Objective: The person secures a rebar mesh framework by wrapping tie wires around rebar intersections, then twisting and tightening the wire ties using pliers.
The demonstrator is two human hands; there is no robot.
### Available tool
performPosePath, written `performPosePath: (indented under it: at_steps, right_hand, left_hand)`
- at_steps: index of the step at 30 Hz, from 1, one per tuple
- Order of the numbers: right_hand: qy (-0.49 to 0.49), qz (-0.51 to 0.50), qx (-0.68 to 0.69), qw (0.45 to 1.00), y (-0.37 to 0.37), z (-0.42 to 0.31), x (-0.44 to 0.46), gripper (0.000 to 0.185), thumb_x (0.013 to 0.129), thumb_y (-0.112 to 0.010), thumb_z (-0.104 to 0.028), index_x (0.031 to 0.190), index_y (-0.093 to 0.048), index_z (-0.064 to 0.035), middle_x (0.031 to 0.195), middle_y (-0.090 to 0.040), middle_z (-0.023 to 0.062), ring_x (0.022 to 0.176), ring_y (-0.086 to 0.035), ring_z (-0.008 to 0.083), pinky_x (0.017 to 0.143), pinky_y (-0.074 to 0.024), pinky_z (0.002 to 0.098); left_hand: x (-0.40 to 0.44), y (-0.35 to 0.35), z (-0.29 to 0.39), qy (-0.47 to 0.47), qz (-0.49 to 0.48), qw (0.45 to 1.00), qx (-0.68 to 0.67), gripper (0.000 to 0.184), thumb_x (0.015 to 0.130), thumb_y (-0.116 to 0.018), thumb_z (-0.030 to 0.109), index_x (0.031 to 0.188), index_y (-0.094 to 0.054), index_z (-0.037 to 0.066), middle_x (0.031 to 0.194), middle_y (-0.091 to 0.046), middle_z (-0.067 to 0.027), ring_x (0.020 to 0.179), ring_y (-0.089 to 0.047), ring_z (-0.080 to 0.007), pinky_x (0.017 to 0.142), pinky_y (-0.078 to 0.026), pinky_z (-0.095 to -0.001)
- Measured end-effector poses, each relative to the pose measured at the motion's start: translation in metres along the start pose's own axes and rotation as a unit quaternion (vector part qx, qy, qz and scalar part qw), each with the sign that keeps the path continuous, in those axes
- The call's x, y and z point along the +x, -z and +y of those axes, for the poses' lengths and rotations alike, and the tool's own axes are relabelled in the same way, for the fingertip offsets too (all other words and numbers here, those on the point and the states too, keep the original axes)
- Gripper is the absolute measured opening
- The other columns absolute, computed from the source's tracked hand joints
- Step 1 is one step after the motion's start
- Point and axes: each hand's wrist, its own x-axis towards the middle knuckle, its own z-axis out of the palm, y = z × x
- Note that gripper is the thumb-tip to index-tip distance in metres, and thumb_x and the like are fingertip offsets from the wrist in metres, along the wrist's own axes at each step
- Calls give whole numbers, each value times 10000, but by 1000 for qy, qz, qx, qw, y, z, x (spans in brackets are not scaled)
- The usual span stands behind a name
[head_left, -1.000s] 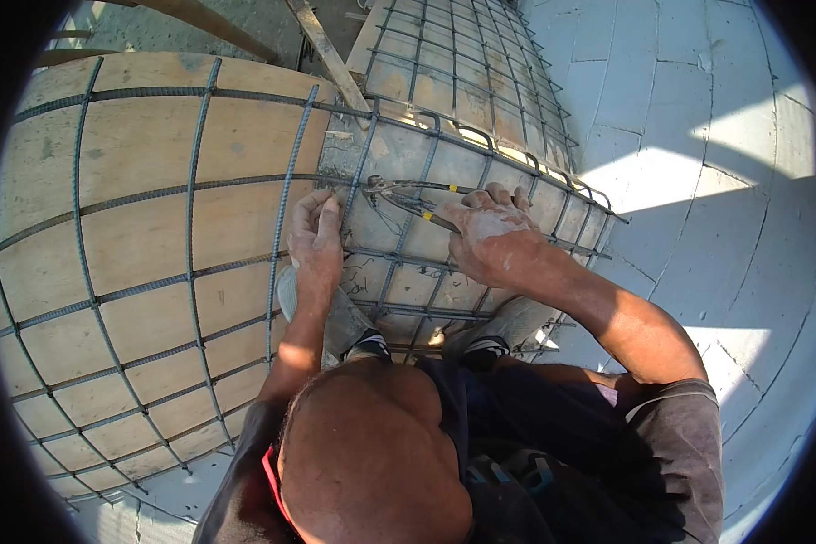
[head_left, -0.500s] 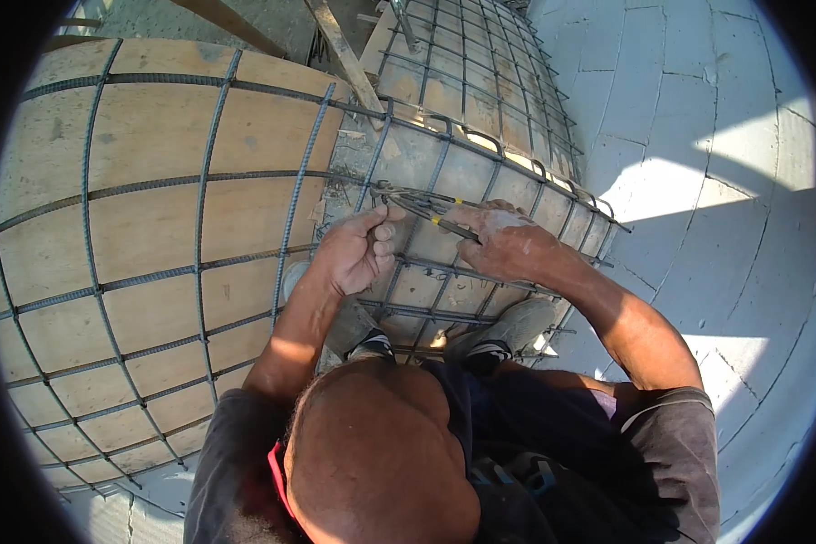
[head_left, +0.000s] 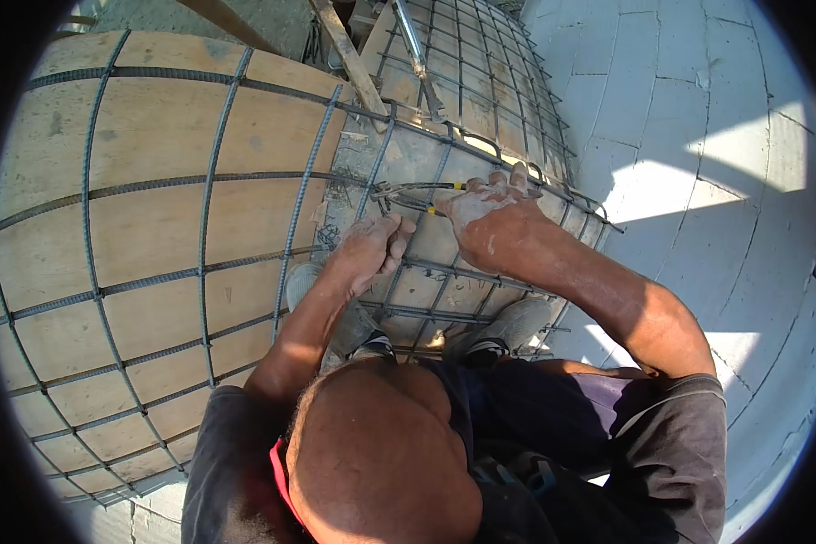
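My right hand [head_left: 494,222] is wrapped round the handles of steel pincers [head_left: 387,192] with yellow bands. Their jaws point left, at a crossing of the rebar mesh [head_left: 372,172]. Just below the jaws is my left hand [head_left: 374,249], its fingers curled and pinched together. Whatever they may hold is too small or hidden to make out. Under both hands the mesh runs over a grey surface, and my shoes [head_left: 488,354] show between its bars.
More rebar mesh [head_left: 201,199] covers plywood sheets [head_left: 154,213] on the left. A wooden batten [head_left: 349,63] and a long metal tool [head_left: 410,41] lie at the top. Pale block paving [head_left: 644,100] lies right. Bent bar ends [head_left: 598,210] stick out along the mesh edge.
My right hand has turned over, its back now upward, and the pincers' handles have swung with it. My left hand has dropped slightly. The metal tool at the top reaches further into view.
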Motion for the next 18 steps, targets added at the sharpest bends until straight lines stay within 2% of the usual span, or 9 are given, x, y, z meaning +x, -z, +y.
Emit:
performPosePath:
  at_steps: [2,5,8,11,14,18]
  right_hand:
    - [13,-46,22,999,11,2,7,429,899,-536,-94,1325,-559,-57,1311,-548,287,1252,-507,494,1075,-326,664]
    - [19,-61,76,995,10,10,8,439,915,-522,-107,1351,-537,-57,1377,-483,300,1274,-488,500,1080,-383,581]
    - [23,50,1,998,-29,20,7,449,927,-499,-108,1373,-526,-64,1422,-430,297,1257,-498,501,1062,-431,510]
    - [-39,67,54,996,-34,15,9,412,948,-471,-121,1349,-527,-44,1363,-497,274,1205,-537,484,1047,-440,505]
    - [-62,-31,34,997,-43,27,23,368,964,-448,-146,1300,-531,-20,1311,-551,259,1242,-531,458,1034,-447,498]
    - [-98,-39,78,991,-60,37,33,327,989,-419,-191,1223,-561,-13,1244,-599,250,1209,-573,412,1034,-449,480]
  left_hand:
    - [3,-1,-6,-8,-8,1000,-17,279,1067,-426,250,1081,-576,14,657,-501,6,509,-446,-107,471,-373,-254]
    - [5,-4,-9,-11,-1,999,-41,278,1067,-428,258,1071,-573,21,660,-500,-2,518,-447,-115,472,-372,-253]
    - [1,-3,-7,-8,2,998,-58,273,1068,-429,265,1044,-567,31,658,-490,-3,522,-444,-116,473,-370,-251]
    - [0,-2,-9,-13,-6,997,-79,274,1069,-434,278,1017,-559,40,650,-478,-1,521,-442,-114,473,-368,-247]
    - [1,-3,-10,-13,-9,995,-98,276,1069,-438,291,1002,-557,51,643,-471,1,517,-440,-113,473,-365,-243]
    - [3,-5,-12,-24,-6,995,-100,280,1069,-437,299,991,-561,61,641,-470,5,516,-438,-113,473,-362,-242]
